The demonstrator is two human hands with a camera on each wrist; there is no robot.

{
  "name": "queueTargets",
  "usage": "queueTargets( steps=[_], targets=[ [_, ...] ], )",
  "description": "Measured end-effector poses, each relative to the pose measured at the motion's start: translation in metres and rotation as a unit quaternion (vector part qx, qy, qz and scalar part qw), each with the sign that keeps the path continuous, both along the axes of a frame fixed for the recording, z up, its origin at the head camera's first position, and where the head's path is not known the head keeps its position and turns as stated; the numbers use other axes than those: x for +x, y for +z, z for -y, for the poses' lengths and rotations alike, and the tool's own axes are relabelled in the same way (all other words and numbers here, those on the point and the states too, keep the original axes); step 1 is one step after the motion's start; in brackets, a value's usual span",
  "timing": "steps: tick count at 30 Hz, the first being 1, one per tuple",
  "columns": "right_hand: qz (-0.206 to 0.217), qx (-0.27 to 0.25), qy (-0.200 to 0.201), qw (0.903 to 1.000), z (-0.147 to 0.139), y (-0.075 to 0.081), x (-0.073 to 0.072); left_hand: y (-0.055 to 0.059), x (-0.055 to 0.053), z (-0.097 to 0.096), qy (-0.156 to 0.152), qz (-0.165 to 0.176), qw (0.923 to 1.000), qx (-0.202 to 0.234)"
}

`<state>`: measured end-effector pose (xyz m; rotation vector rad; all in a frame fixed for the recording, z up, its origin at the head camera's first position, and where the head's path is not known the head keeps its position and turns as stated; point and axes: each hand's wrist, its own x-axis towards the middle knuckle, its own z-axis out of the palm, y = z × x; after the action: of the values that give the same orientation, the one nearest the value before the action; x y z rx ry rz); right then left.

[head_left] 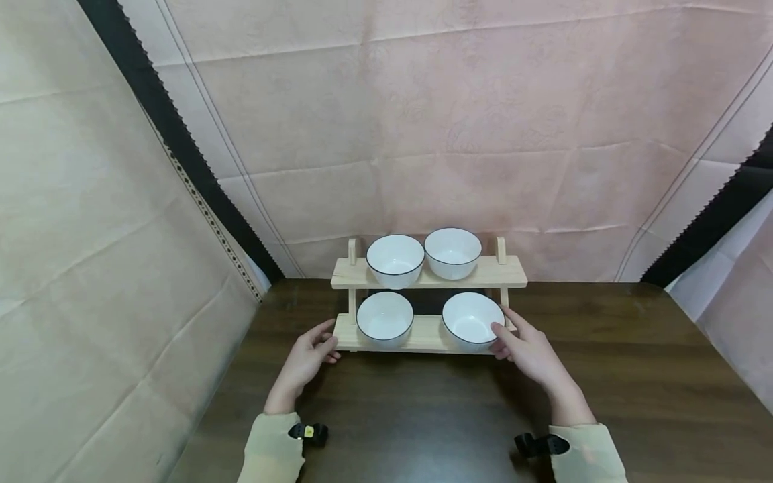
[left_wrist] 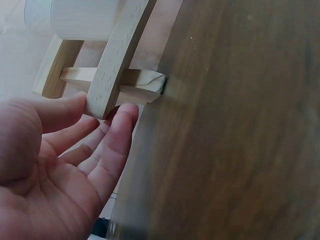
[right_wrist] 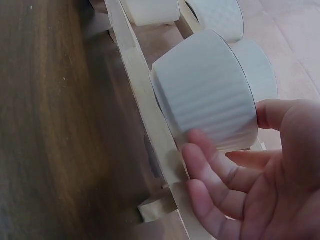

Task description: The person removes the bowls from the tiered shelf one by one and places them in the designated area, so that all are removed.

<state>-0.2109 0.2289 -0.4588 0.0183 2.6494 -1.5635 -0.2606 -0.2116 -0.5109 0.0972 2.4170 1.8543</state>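
One bowl (right_wrist: 205,90) (lower right) touches right-hand fingers (right_wrist: 201,162).

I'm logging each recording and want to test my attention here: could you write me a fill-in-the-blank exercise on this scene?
1. The white bowls number ____ in all.
2. The two-tier rack under them is made of pale ____.
3. The left hand holds the rack at one end of its ____ board.
4. Of the two nearer bowls, the right hand grips the one on the person's ____ side.

Missing words: four; wood; lower; right.
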Motion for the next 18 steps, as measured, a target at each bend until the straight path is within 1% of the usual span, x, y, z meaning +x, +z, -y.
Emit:
queueTargets(
  steps=[3, 5, 10, 12, 18],
  targets=[
    [-0.002, -0.01, -0.002, 0.9999, 0.0019, 0.0006, 0.0, 0.0004, 0.0005, 0.0007, -0.004, 0.005, 1.0, 0.002],
    [-0.002, -0.016, -0.002, 0.9999, 0.0028, 0.0013, 0.0007, 0.0068, 0.0041, -0.0015, -0.009, 0.008, 0.9999, 0.002],
    [-0.005, -0.028, -0.004, 0.9996, 0.0039, 0.0012, 0.0017, 0.0055, 0.004, -0.003, -0.016, 0.003, 0.9998, 0.008],
    [-0.007, -0.03, -0.005, 0.9995, 0.0041, 0.0007, 0.0015, -0.0013, 0.0007, -0.0013, -0.015, -0.001, 0.9998, 0.01],
    [-0.011, -0.037, -0.009, 0.9992, 0.0044, 0.0008, 0.0015, 0.0002, 0.0002, -0.0018, -0.016, -0.002, 0.9999, 0.005]
  ],
)
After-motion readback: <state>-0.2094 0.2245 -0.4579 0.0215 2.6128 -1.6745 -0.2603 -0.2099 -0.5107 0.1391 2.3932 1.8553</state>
